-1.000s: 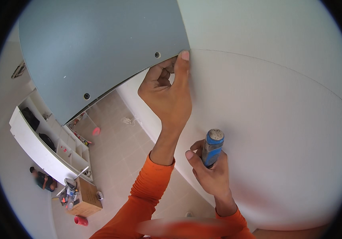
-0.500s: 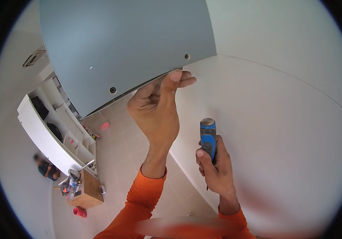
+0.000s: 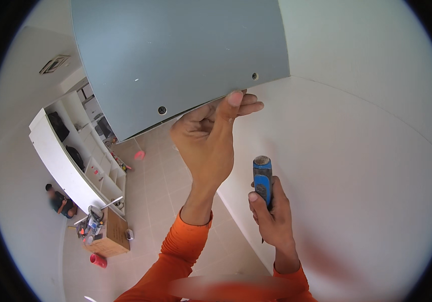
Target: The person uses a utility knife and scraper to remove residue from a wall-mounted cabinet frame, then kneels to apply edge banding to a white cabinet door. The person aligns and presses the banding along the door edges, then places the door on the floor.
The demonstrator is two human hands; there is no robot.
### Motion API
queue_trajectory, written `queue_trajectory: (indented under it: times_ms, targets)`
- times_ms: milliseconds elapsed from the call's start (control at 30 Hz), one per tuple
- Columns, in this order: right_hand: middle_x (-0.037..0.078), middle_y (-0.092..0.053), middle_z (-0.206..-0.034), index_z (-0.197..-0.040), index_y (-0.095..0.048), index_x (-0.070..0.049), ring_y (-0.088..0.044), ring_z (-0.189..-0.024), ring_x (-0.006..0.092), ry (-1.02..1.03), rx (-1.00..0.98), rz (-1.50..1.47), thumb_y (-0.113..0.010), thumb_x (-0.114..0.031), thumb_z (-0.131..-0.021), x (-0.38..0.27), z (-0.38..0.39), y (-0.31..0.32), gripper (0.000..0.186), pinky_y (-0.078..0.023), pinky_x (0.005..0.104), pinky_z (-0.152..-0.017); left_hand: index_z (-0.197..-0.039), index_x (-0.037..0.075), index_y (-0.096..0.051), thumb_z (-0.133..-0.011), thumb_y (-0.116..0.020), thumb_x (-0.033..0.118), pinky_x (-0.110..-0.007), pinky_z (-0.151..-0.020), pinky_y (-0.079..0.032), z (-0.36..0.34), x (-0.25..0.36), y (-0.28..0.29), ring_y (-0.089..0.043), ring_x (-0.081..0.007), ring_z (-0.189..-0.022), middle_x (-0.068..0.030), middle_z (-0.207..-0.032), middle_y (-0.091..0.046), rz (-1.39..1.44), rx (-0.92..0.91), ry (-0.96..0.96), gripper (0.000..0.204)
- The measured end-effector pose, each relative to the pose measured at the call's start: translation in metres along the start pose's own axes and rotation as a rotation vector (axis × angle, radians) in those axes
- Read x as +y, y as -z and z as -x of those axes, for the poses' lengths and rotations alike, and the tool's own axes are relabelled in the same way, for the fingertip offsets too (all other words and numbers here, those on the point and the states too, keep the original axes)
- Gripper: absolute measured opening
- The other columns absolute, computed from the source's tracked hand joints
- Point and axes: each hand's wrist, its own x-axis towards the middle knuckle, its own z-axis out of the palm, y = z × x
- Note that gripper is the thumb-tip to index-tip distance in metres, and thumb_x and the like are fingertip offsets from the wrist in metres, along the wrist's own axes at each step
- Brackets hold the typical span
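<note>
Grey panel | lower edge above left fingers, pinch: cannot tell | right fingers wrapped around blue-black handle

A room being fitted out, it seems; home or shop cannot be told: pale tiled floor, plain white wall, a white shelving unit, tools heaped along the top edge of a cardboard box, 2 screws near the lower edge of a grey panel.

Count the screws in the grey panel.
2: one dark, round cross-head screw near the lower edge of the flat grey panel, toward its left corner; a matching screw near its right corner. More may be out of frame.
</note>
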Motion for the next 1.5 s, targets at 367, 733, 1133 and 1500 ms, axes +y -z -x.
queue_trajectory:
  times_ms: [367, 733, 1133, 1500]
  targets:
    - [0.002, -0.051, -0.067, -0.103, -0.051, -0.001, -0.045, -0.057, 0.0078, 0.003, -0.038, 0.028, -0.065, -0.023, -0.102, 0.003, -0.006, -0.006, 0.027, -0.038, 0.0277, -0.051, -0.096, -0.013, -0.072, -0.100, -0.070, 0.020, -0.044, -0.078, -0.066, 0.002, 0.005, 0.016, -0.078, -0.0365, -0.080, -0.0246, -0.088, -0.075, 0.039, 0.047, -0.038, 0.033]
    - [0.001, -0.049, -0.066, -0.101, -0.051, -0.001, -0.043, -0.056, 0.0072, -0.021, -0.076, 0.028, -0.064, -0.020, -0.102, 0.010, -0.007, -0.014, 0.023, -0.036, 0.0277, -0.050, -0.097, -0.012, -0.073, -0.099, -0.070, 0.015, -0.043, -0.079, -0.065, -0.007, 0.009, 0.026, -0.078, -0.0372, -0.080, -0.0252, -0.089, -0.076, -0.002, -0.005, -0.034, 0.027]
    - [0.000, -0.049, -0.064, -0.100, -0.051, -0.002, -0.043, -0.056, 0.0067, -0.058, -0.114, 0.052, -0.065, -0.022, -0.102, 0.019, -0.004, -0.025, 0.025, -0.037, 0.0275, -0.050, -0.097, -0.013, -0.072, -0.100, -0.065, 0.006, -0.047, -0.075, -0.067, -0.010, 0.016, 0.050, -0.077, -0.0402, -0.080, -0.0261, -0.089, -0.075, 0.027, -0.058, -0.069, 0.021]
    - [0.001, -0.051, -0.066, -0.100, -0.051, -0.002, -0.043, -0.057, 0.0063, -0.070, -0.143, 0.066, -0.065, -0.019, -0.102, 0.025, -0.003, -0.036, 0.022, -0.037, 0.0275, -0.050, -0.093, -0.012, -0.073, -0.097, -0.067, 0.002, -0.049, -0.073, -0.068, -0.013, 0.019, 0.061, -0.077, -0.0402, -0.080, -0.0250, -0.088, -0.075, 0.013, -0.064, -0.077, 0.016]
